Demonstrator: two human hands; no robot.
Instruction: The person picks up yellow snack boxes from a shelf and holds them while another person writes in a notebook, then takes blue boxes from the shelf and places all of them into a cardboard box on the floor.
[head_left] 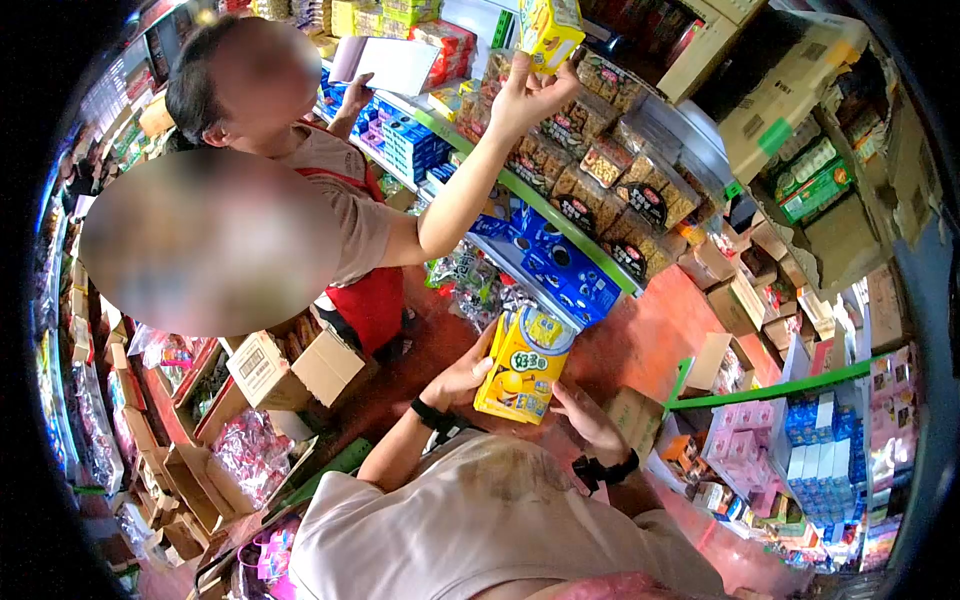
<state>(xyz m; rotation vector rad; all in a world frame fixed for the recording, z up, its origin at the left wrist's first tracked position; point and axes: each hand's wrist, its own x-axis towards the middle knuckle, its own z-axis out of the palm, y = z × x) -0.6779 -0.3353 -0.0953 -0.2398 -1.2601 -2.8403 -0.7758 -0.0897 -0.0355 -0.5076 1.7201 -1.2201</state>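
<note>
Yellow boxes (525,366) with printed fronts, seemingly stacked together, are held upright before my chest. My left hand (466,374), with a black band at the wrist, grips them along their left edge. At their lower right edge is my right hand (588,415), its fingers against the boxes and a dark watch on the wrist. Just beyond the boxes, blue packages (560,262) sit on a lower shelf. Another person in a red apron holds up a yellow box (549,32) above the shelf and an open notebook (397,68) in the other hand.
Clear packs of snacks (575,190) fill the upper shelf, edged by a green rail (515,186). Open cardboard boxes (335,367) stand on the left, near the person. A large carton (835,215) is at upper right; shelves of small boxes (820,465) are at lower right.
</note>
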